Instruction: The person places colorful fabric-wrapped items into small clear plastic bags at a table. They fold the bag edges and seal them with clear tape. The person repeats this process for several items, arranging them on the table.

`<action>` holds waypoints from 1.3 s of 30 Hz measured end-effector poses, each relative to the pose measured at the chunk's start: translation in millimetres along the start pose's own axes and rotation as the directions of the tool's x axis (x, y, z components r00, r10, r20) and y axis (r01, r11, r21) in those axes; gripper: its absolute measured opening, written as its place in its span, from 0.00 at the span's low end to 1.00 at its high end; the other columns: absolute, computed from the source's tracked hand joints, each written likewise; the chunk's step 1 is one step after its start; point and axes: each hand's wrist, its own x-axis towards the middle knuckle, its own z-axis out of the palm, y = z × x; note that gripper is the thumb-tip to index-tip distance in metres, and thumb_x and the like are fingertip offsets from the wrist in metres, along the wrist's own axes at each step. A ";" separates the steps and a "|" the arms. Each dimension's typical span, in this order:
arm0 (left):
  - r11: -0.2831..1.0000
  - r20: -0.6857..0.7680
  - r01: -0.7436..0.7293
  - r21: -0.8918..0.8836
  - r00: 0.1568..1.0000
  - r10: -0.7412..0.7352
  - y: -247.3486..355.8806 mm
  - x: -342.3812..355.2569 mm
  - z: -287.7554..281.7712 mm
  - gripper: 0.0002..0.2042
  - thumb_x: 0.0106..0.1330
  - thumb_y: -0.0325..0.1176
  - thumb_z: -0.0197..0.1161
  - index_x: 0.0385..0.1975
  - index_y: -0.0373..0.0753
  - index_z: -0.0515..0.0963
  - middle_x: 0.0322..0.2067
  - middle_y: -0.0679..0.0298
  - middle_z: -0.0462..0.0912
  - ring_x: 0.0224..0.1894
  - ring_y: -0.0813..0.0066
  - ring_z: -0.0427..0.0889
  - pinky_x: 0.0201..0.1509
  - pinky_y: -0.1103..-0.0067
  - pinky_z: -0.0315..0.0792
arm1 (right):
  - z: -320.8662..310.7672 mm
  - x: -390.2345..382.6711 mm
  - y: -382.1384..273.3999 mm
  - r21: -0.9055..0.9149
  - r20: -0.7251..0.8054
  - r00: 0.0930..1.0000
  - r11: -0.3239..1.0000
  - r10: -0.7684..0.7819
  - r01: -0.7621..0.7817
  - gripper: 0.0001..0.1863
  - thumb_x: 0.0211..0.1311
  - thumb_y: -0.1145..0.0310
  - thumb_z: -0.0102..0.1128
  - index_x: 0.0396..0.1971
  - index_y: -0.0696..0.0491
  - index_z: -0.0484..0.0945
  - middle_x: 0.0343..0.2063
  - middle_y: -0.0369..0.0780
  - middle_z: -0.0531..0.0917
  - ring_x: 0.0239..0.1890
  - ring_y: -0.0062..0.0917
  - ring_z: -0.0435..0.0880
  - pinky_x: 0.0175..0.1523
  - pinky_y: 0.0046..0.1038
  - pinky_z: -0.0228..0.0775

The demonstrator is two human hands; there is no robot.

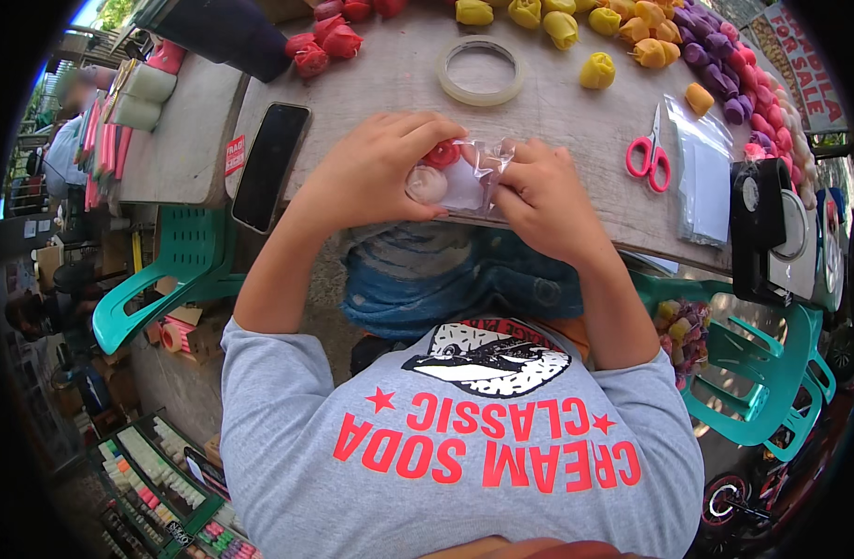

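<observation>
At the near edge of the table, my left hand [375, 168] wraps round a small clear plastic bag [473, 182]. A red rose-shaped piece [443, 154] and a cream rose-shaped piece [427, 185] show inside it, along with something flat and white. My right hand [545, 191] pinches the bag's other end, its fingers closed on the crinkled plastic. Beyond both hands lies a roll of clear tape [483, 72]. Pink-handled scissors [650, 158] rest to the right, beside a stack of clear plastic bags [703, 177].
A black phone [271, 166] lies left of my hands. Red [324, 45], yellow [559, 26] and purple [711, 56] flower pieces line the far side. A black tape dispenser [762, 224] stands at the right edge. Green plastic chairs [170, 256] flank me; a person [65, 140] is far left.
</observation>
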 end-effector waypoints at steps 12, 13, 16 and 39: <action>0.996 -0.065 0.085 0.021 0.994 -0.084 4.6 1.7 -18.4 0.39 0.40 0.39 0.79 0.59 0.40 0.73 0.53 0.54 0.79 0.56 0.51 0.76 0.62 0.65 0.69 | 14.7 4.5 0.3 0.156 -0.173 0.985 0.987 0.000 0.028 0.22 0.61 0.69 0.52 0.55 0.46 0.83 0.48 0.36 0.84 0.47 0.32 0.77 0.53 0.36 0.59; 0.995 -0.016 0.080 0.056 0.997 -0.079 4.0 1.9 -20.6 0.39 0.41 0.38 0.78 0.58 0.40 0.73 0.53 0.54 0.79 0.56 0.51 0.76 0.61 0.65 0.70 | 14.6 4.3 -0.3 0.118 -0.156 0.988 0.993 -0.011 0.029 0.23 0.62 0.69 0.52 0.57 0.46 0.82 0.50 0.36 0.84 0.48 0.31 0.77 0.54 0.36 0.59; 0.992 0.077 0.070 0.104 0.994 -0.078 1.2 3.8 -22.3 0.37 0.41 0.36 0.77 0.57 0.38 0.73 0.51 0.54 0.79 0.55 0.50 0.77 0.60 0.65 0.71 | 12.8 2.7 -1.8 0.022 -0.100 0.994 0.999 -0.037 0.040 0.25 0.62 0.69 0.51 0.60 0.46 0.79 0.53 0.36 0.83 0.49 0.31 0.77 0.54 0.35 0.59; 0.990 -0.018 0.128 0.060 0.992 -0.127 6.0 -8.7 -10.2 0.30 0.46 0.36 0.73 0.52 0.37 0.74 0.48 0.55 0.78 0.51 0.51 0.77 0.56 0.65 0.72 | 16.0 7.7 -15.4 0.062 -0.054 0.996 0.995 -0.074 0.077 0.23 0.62 0.71 0.51 0.56 0.47 0.82 0.51 0.39 0.85 0.49 0.34 0.78 0.55 0.36 0.62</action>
